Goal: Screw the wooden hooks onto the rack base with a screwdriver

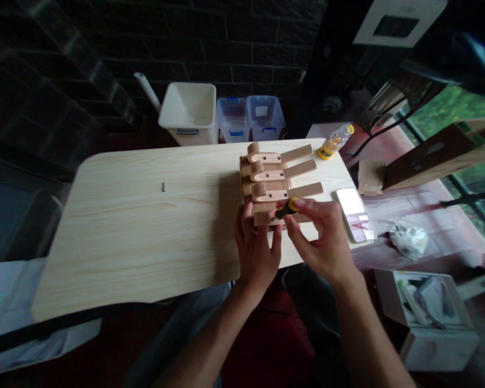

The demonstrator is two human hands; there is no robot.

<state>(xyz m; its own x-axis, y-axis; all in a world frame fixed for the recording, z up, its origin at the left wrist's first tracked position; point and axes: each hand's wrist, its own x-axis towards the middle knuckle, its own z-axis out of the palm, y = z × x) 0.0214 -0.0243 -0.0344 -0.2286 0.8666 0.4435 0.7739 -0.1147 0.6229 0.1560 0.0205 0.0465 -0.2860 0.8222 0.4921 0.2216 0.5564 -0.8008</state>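
A wooden assembly (265, 186) with several rounded wooden hooks and flat slats pointing right stands on the right part of the pale wooden table. My right hand (323, 234) is closed on the yellow and black handle of a small screwdriver (286, 208), its tip at the nearest wooden piece. My left hand (260, 250) holds the near side of the assembly, fingers bent against the wood on both sides of that piece. Dark screws show in the three farther hooks.
A small metal piece (164, 187) lies on the table (145, 231). A clear bottle with yellow ends (335, 142) and a phone (352, 214) are at the right. Bins (189, 108) stand behind the table; an open white box (440, 342) is at the lower right.
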